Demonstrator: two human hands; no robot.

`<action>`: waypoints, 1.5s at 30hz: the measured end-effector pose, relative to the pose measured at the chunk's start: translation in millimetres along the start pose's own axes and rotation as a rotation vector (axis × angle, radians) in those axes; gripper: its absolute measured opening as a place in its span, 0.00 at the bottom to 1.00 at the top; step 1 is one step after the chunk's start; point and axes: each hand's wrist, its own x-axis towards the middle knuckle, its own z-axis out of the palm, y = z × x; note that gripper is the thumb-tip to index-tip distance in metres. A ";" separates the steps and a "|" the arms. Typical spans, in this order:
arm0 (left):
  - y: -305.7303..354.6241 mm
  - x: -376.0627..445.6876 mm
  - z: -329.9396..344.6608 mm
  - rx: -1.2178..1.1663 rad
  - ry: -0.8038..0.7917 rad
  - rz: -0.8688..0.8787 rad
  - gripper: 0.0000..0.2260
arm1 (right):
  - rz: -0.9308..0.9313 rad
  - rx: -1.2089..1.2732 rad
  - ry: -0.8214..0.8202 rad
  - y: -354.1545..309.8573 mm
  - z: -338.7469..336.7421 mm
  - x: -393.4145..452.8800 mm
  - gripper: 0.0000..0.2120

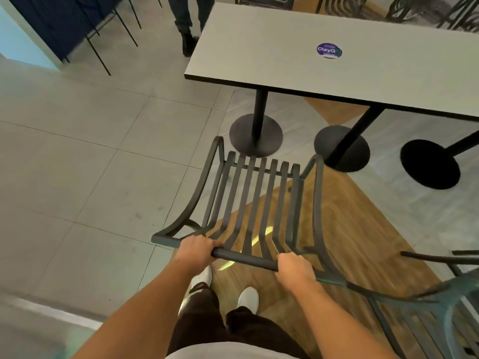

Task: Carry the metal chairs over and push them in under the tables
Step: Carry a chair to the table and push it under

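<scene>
A dark metal chair (248, 198) with a slatted seat and curved armrests hangs in front of me, its seat facing the table. My left hand (195, 251) grips the left part of its top back rail. My right hand (295, 268) grips the right part of the same rail. Ahead stands a long grey table (272, 60) with a black edge and a round blue sticker. The chair's front edge is just short of the table's leftmost round pedestal base (255, 134).
Two more black pedestal bases (342, 149) (430, 164) stand to the right. Another dark metal chair (425, 307) is at my lower right. A person's legs (188, 24) stand beyond the table's far left corner. Thin black chair legs (101, 55) are at upper left.
</scene>
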 end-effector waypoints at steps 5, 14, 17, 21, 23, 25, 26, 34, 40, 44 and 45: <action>-21.5 15.7 -14.8 -0.021 -0.001 -0.048 0.18 | -0.050 -0.029 0.006 -13.8 -28.7 27.2 0.13; -70.6 78.9 -62.6 -0.044 -0.032 -0.073 0.20 | -0.074 -0.096 0.028 -41.4 -101.2 97.6 0.12; -89.4 105.7 -83.5 -0.027 -0.033 -0.048 0.20 | -0.077 -0.098 0.009 -49.1 -127.7 122.9 0.12; -112.7 143.9 -113.8 0.002 -0.039 -0.021 0.20 | -0.063 -0.083 -0.005 -59.2 -162.0 154.8 0.12; -122.0 163.0 -126.9 -0.014 -0.037 -0.014 0.20 | -0.049 -0.068 -0.015 -62.5 -179.8 170.5 0.13; -131.0 182.6 -139.5 -0.011 -0.033 0.004 0.20 | -0.043 -0.054 -0.018 -64.8 -196.2 185.6 0.13; -135.0 192.0 -145.2 -0.005 -0.029 0.013 0.20 | -0.037 -0.052 -0.018 -65.9 -202.5 192.8 0.13; -157.0 254.2 -186.3 0.074 -0.009 0.091 0.20 | 0.046 -0.052 0.007 -70.8 -238.7 236.0 0.12; -161.2 286.7 -202.6 0.094 -0.010 0.098 0.20 | 0.050 -0.017 0.014 -63.6 -260.6 258.9 0.11; -160.4 287.8 -201.9 0.088 -0.004 0.110 0.20 | 0.045 0.011 0.006 -61.9 -263.5 258.0 0.13; -159.8 287.7 -202.2 0.078 -0.010 0.108 0.20 | 0.044 0.021 0.005 -61.0 -264.1 257.2 0.13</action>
